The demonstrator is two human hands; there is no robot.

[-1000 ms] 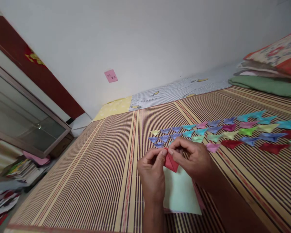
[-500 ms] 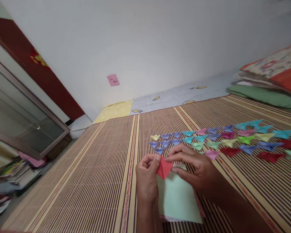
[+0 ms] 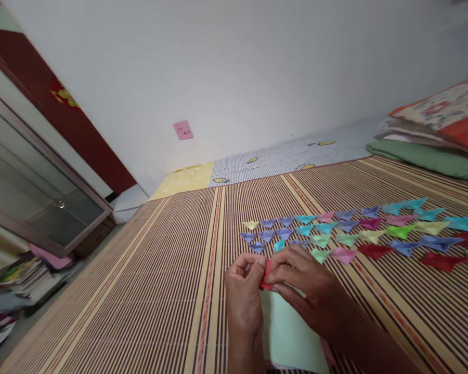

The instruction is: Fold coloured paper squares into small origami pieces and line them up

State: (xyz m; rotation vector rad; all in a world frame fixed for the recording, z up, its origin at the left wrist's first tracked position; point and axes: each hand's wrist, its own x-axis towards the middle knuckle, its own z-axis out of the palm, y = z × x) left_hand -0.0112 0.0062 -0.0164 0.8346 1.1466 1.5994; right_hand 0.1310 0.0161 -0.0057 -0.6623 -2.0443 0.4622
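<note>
A small piece of red folded paper [image 3: 265,276] is pinched between my two hands, mostly covered by the fingers. My left hand [image 3: 246,283] grips its left side with thumb and fingertips. From the right, my right hand [image 3: 300,278] closes its fingers and thumb on the other side. Beneath the hands lies a stack of paper with a pale green sheet [image 3: 290,332] on top and pink edges showing. Just beyond are rows of small folded paper boats, among them a cyan one [image 3: 280,245], a pink one [image 3: 343,254] and a dark red one [image 3: 374,251].
A striped mat [image 3: 159,280] covers the bed. Folded bedding [image 3: 421,156] and a floral pillow [image 3: 452,106] lie at the far right. A pink note [image 3: 183,130] is stuck on the wall. At left are a glass-doored cabinet [image 3: 42,176] and stacked books [image 3: 27,278] below.
My right hand has moved left and closed its fingers on the red paper, which shows less now. Both hands sit closer together. The view has shifted slightly.
</note>
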